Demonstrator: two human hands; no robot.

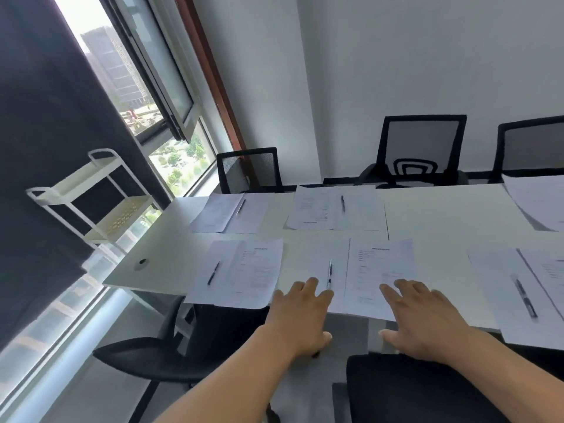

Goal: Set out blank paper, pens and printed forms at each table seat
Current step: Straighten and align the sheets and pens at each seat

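Black chair back (427, 389) sits nearest, just under the right forearm, with a second chair (146, 358) tucked at the counter's near left end. Both hands reach over the near edge of the white counter (164, 239). Left hand (300, 312) is released, fingers spread flat on the blank sheet (317, 270), its fingertips just beside the lower end of the pen (329, 274) lying on that sheet. Right hand (427, 315) is likewise released, fingers splayed on the lower part of the printed form (378, 270), which lies just right of the blank sheet and hangs a little past the counter edge. Similar sets lie at the left seat (238, 270), the right seat (525, 288) and two far seats (335, 207), each with a pen. Bare counter stays open at the left end and in the middle right. Three chairs (421, 151) stand along the far side, and a white cart (91, 196) stands by the window.
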